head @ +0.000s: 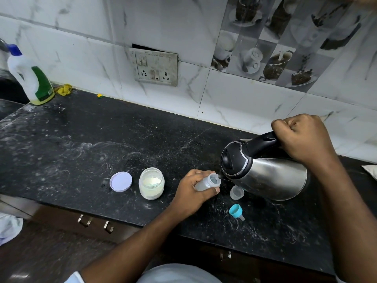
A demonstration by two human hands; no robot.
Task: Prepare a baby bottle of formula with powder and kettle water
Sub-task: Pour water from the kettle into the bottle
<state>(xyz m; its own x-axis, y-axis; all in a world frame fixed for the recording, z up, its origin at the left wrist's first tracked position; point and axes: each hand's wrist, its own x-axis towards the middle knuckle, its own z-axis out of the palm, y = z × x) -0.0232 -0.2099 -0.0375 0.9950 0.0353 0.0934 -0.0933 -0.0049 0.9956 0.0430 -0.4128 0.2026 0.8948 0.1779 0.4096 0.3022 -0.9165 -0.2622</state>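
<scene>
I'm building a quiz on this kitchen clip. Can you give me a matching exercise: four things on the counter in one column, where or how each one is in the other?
Things:
1. kettle
2. baby bottle
3. powder jar
4. teal nipple ring

States:
A. open, its lid lying beside it
B. tilted, gripped by the right hand
C. lying on the countertop, untouched
D. held at an angle in the left hand

Pairs: 1-B, 2-D, 3-A, 4-C

A home kitchen: black stone counter [102, 139], tiled wall [224, 94], kettle [265, 172].
</scene>
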